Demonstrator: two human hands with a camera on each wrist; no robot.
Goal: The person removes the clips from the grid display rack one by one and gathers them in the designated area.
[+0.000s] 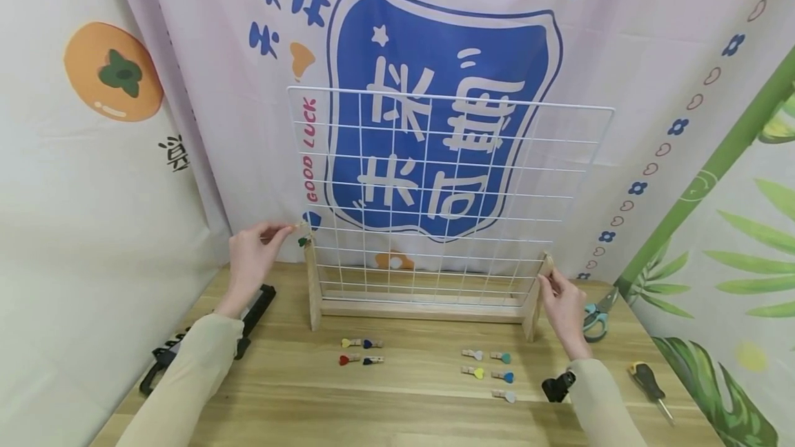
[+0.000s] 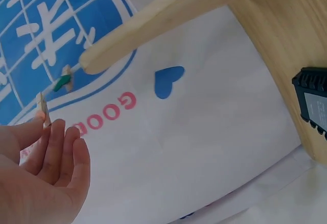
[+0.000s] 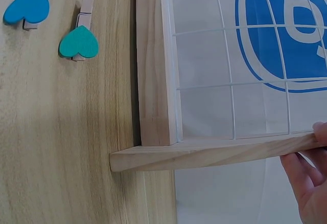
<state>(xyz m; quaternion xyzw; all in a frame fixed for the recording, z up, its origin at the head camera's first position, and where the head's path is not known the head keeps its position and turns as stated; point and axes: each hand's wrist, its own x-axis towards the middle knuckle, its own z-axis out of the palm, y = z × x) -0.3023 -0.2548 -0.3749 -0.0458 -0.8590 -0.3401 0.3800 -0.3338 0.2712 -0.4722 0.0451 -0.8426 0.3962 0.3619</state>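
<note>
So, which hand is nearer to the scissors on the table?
The right hand. It holds the wooden stand's right post, just beside the scissors. The left hand is far off, at the grid's left edge.

The backdrop cloth (image 1: 248, 157) bears "GOOD LUCK" in red beside large white Chinese characters, unread.

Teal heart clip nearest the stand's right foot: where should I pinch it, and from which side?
Pinch the teal heart clip by its bare wooden tail, the end opposite the heart, coming from above since it lies flat on the table. The neighbouring clips lie apart from it, so the right hand, now on the wooden stand, likely has room for its fingertips.
</note>
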